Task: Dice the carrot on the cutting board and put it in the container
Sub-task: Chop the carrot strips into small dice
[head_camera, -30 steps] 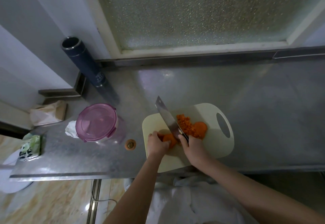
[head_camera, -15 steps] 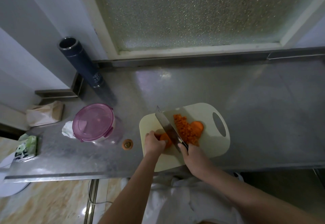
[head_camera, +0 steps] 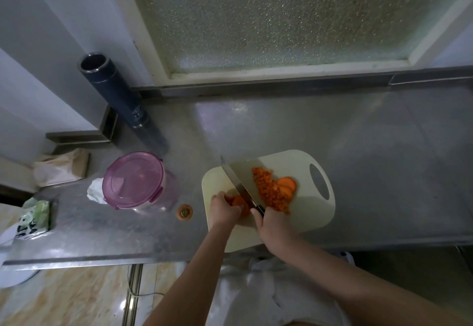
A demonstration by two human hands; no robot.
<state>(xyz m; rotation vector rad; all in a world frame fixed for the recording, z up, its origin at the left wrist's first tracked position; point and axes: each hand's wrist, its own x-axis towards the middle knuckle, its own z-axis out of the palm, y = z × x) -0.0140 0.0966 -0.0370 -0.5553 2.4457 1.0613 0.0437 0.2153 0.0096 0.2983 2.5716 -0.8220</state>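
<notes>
Right grip on knife — carrot under left grip.

counter right of and behind the cutting board is open steel, wide pass. left side tighter: carrot end lies between board and container, its purple lid on. tall dark flask stands behind the container by the wall. left hand on carrot and right hand on knife crowd the board's near-left corner, blade slanting across.

I see a brushed, dully shining metal counter, a matt cream plastic cutting board — and pebbled frosted glass behind.
</notes>
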